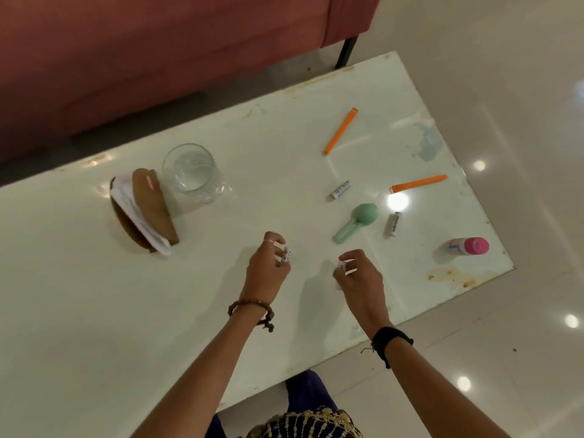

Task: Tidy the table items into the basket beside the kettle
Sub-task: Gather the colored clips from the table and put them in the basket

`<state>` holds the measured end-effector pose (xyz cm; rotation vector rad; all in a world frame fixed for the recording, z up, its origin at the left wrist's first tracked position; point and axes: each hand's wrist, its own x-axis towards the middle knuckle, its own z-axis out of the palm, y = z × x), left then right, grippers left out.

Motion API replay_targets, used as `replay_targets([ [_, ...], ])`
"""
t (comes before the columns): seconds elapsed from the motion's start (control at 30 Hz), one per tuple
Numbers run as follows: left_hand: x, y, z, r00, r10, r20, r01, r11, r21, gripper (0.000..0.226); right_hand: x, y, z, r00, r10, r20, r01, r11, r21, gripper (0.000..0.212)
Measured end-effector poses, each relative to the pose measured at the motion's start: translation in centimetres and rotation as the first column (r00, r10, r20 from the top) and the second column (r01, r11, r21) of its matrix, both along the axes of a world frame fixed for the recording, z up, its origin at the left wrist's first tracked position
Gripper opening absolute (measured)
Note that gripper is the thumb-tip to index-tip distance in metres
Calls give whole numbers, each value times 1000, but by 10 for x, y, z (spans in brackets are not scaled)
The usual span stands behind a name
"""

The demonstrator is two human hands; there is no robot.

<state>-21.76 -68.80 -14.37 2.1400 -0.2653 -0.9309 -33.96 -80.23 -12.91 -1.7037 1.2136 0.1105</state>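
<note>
Both hands are loaded already: left hand (268,263) pinching a battery (286,256), right hand (358,273) clamped on another (343,266). Two more batteries (340,190) lie ahead. No basket or kettle in view, so grabbing more risks a drop off the glossy table (94,311).

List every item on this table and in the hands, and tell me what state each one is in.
Left hand: shut on a small white battery.
Right hand: shut on a second white battery.
Clear round glass: upright, looks empty.
Brown napkin holder: holding white napkins.
Pink-capped bottle: lying down, capped.
Two orange clips: lying flat, closed.
</note>
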Motion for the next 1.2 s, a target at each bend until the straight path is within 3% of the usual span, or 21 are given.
replay_targets([
  [0.1, -2, 43, 19, 984, 142, -107, -151, 985, -79, 37, 16, 38, 14, 997, -10, 71, 7, 999, 35, 12],
  [0.23, 10, 116, 44, 951, 261, -169, -283, 951, -126, 29, 47, 105, 35, 987, 61, 147, -67, 997, 34, 10],
  [0.4, 37, 234, 77, 890, 429, -152, -451, 878, -159, 29, 99, 220, 60, 958, 203, 205, -216, 975, 46, 9],
  [0.57, 63, 375, 108, 823, 566, -53, -566, 807, -170, 29, 155, 357, 80, 885, 342, 316, -388, 917, 95, 9],
  [0.7, 82, 501, 131, 719, 685, 119, -672, 728, -136, 30, 202, 481, 98, 800, 433, 415, -546, 812, 206, 10],
  [0.87, 103, 629, 133, 597, 734, 326, -777, 629, 6, 31, 256, 606, 110, 682, 553, 478, -698, 686, 202, 12],
  [0.93, 115, 665, 123, 596, 710, 376, -790, 602, 114, 30, 277, 642, 109, 640, 598, 483, -741, 647, 180, 13],
  [1.07, 134, 705, 96, 711, 559, 426, -695, 654, 300, 31, 311, 700, 95, 643, 654, 399, -764, 582, 278, 15],
  [1.13, 141, 714, 85, 736, 549, 395, -673, 654, 344, 30, 322, 722, 83, 576, 754, 317, -816, 552, 171, 12],
  [1.2, 147, 718, 74, 754, 522, 399, -653, 662, 368, 25, 326, 737, 74, 422, 883, 204, -897, 439, -45, 6],
])
